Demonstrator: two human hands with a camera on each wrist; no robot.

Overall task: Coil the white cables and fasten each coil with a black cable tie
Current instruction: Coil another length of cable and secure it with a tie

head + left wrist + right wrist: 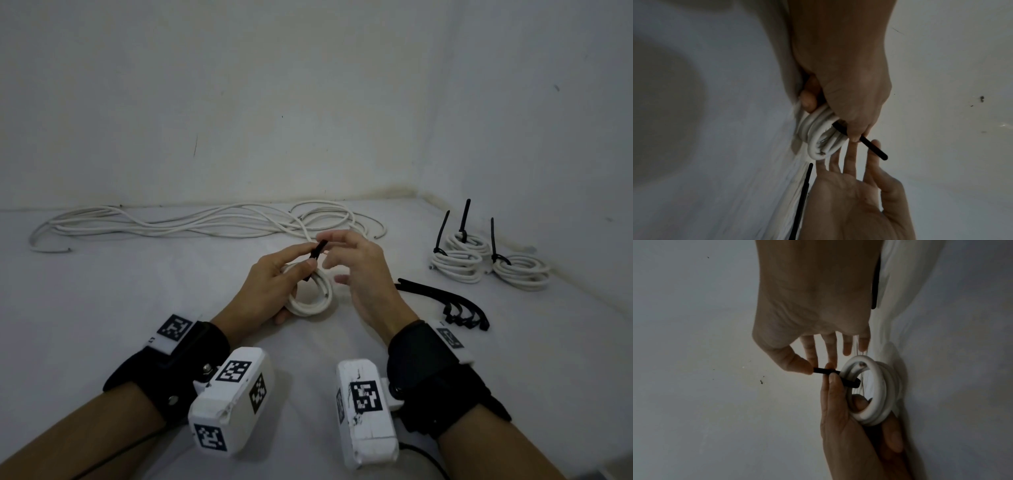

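Observation:
A small white cable coil (310, 299) sits in my left hand (274, 284), fingers curled round it just above the white surface. A black cable tie (317, 255) runs through the coil, and my left thumb presses it against the loops (879, 386). My right hand (346, 260) is beside the coil to the right. Its thumb and forefinger pinch the tie's free end (819, 370), while its other fingers are spread and straight. In the left wrist view the tie (871, 147) sticks out past the coil (818, 134) across the right hand's fingers (851, 160).
Loose white cables (205, 224) lie along the back wall. Three tied coils (459, 265) with upright tie tails stand at the right near the corner. Several spare black ties (448, 303) lie just right of my right wrist.

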